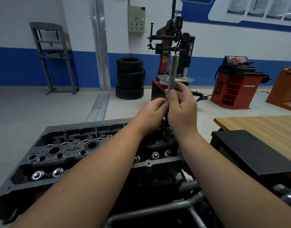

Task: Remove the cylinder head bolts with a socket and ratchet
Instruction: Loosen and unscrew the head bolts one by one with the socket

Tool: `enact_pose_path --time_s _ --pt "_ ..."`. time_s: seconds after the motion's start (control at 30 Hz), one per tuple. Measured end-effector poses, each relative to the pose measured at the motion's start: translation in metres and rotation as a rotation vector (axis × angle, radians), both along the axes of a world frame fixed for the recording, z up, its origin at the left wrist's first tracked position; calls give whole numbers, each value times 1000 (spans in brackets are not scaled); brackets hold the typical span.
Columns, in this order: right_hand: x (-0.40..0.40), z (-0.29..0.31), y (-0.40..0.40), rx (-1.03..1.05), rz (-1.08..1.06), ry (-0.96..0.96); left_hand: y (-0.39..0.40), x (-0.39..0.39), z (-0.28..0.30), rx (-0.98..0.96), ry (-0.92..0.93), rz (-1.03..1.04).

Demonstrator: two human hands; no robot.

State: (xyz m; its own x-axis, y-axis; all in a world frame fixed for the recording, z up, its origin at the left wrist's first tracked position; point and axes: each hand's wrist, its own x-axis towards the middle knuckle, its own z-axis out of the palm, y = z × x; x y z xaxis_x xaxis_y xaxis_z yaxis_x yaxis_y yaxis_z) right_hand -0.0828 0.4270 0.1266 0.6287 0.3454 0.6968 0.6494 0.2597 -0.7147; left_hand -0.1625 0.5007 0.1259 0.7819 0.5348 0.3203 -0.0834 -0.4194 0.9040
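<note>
Right hand (182,109) grips a long silver metal socket tube (172,71) upright, fingers curled round its lower end, held above the far end of the dark grey cast-metal cylinder head (72,145). Left hand (152,111) pinches sth small & silvery at the tube's base, fingertips together; can't tell what it is. Stacked black tyres (130,78) stand on the floor behind.

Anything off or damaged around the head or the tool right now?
Nothing looks damaged or spilled. The right hand holds the long socket upright above the cylinder head, and the left hand pinches something small at its lower end. No ratchet is in view.
</note>
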Motion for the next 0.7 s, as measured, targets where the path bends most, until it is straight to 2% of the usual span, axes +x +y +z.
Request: enact_pose_path --time_s 0.17,0.27,0.37,0.43,0.6,0.7 --pt "1 -1 1 -53 -111 -128 4 2 -2 111 -46 156" --pt "0 -1 0 -36 -86 -127 4 3 -3 57 -15 70" --pt "-2 -1 1 -56 26 -13 1 2 -2 -22 5 -55" --pt "-2 -1 2 -54 33 -5 0 1 0 1 4 -33" --pt "0 0 0 -42 -162 -136 1 1 2 126 -9 162" --pt "-3 0 -2 -10 -115 -110 2 1 1 73 -26 111"
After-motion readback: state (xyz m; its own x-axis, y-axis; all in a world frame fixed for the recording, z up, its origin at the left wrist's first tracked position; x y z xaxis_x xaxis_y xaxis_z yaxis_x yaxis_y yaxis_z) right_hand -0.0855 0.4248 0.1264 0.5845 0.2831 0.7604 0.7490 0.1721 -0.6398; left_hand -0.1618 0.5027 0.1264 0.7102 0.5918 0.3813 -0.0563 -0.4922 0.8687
